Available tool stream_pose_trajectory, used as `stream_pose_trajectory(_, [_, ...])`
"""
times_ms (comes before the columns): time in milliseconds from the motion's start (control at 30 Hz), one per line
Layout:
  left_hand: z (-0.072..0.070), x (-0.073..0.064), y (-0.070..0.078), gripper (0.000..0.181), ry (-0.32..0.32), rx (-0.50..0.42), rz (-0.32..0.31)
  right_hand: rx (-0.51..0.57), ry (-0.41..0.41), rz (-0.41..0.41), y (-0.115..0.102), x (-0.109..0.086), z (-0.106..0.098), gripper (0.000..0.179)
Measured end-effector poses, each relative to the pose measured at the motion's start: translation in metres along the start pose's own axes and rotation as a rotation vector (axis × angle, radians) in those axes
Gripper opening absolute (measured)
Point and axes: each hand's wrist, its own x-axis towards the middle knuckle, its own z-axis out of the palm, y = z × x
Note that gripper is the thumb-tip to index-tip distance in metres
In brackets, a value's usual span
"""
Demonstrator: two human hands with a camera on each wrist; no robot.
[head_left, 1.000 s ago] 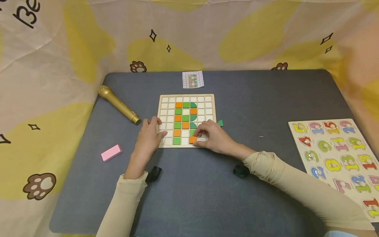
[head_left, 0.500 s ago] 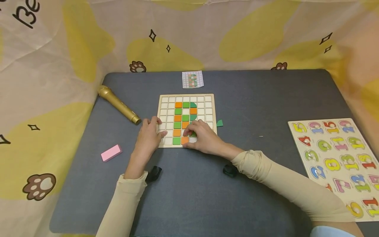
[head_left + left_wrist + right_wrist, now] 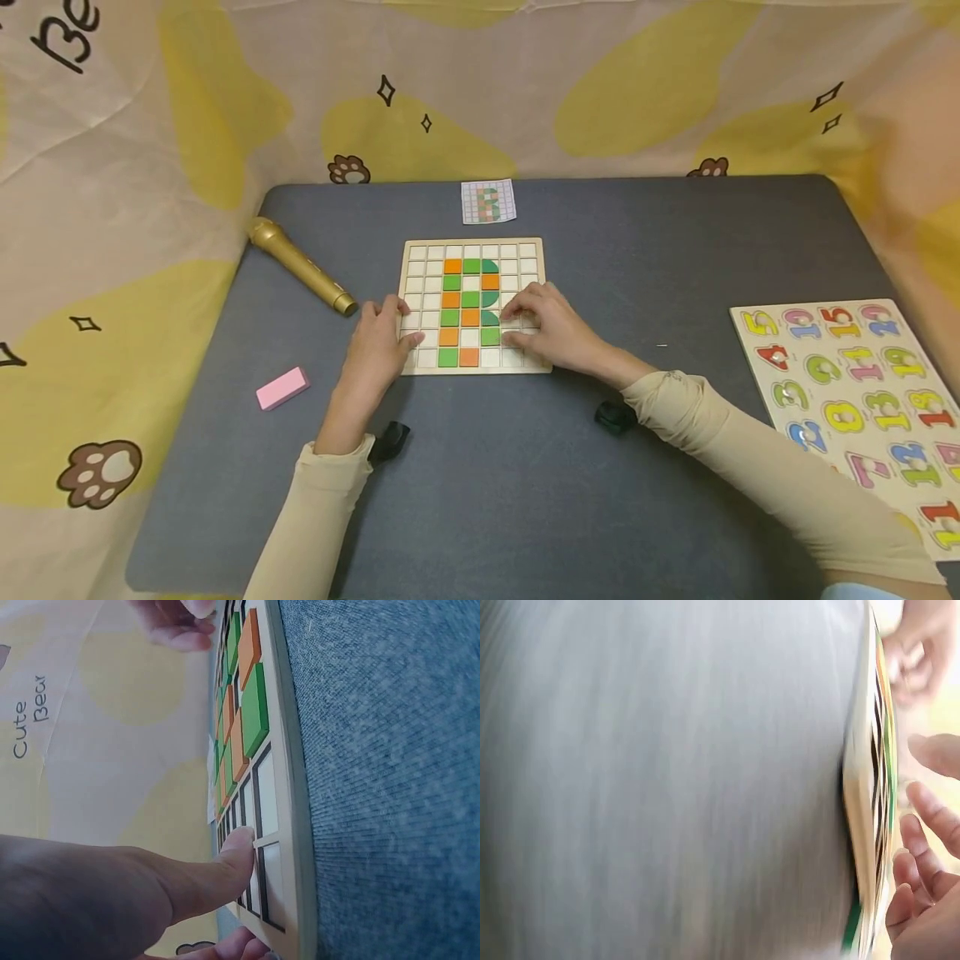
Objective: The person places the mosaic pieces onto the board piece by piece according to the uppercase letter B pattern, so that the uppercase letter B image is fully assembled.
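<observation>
A light wooden grid board (image 3: 435, 243) lies flat, with orange, green and dark green rounded tiles in its middle columns. An orange tile (image 3: 468, 357) sits in the bottom row beside a green tile (image 3: 447, 357). My left hand (image 3: 375, 346) holds the board's left edge; in the left wrist view its thumb (image 3: 225, 874) presses on the white cells. Over the board's right side is my right hand (image 3: 558, 333), thumb and fingers apart, no tile seen between them. A dark green piece (image 3: 851, 928) lies by the board in the right wrist view; the hand hides it from the head view.
A small printed pattern card (image 3: 488, 202) lies behind the board. To the left are a gold microphone (image 3: 300, 265) and a pink block (image 3: 282, 388). A number puzzle board (image 3: 825, 342) lies on the right, partly under the right forearm. Patterned cloth (image 3: 480, 92) hangs behind the table.
My right hand shifted the orange tile one cell left in the bottom row, let it go and moved right across the board. The left hand has stayed in place.
</observation>
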Motion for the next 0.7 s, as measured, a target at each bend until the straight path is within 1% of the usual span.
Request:
stream_pose_trajectory(133, [0.000, 0.000, 0.000, 0.041, -0.004, 0.002, -0.003, 0.011, 0.024, 0.071, 0.018, -0.002, -0.024, 0.021])
stream_pose_trajectory(233, [0.000, 0.000, 0.000, 0.041, -0.009, 0.002, -0.008, 0.014, -0.002, 0.123, 0.032, -0.005, -0.037, 0.024])
stream_pose_trajectory(300, [0.000, 0.000, 0.000, 0.041, -0.009, 0.001, -0.010, 0.007, -0.027, 0.134, 0.038, -0.008, -0.044, 0.026])
stream_pose_trajectory(400, [0.000, 0.000, -0.001, 0.042, -0.007, 0.006, -0.011, -0.015, -0.056, 0.129, 0.043, -0.012, -0.048, 0.024])
stream_pose_trajectory(467, [0.000, 0.000, -0.001, 0.042, -0.006, 0.009, -0.008, -0.032, -0.060, 0.125, 0.045, -0.014, -0.049, 0.021])
stream_pose_trajectory(700, [0.000, 0.001, 0.000, 0.042, -0.007, 0.009, -0.007, -0.031, -0.037, 0.124, 0.046, -0.017, -0.050, 0.018])
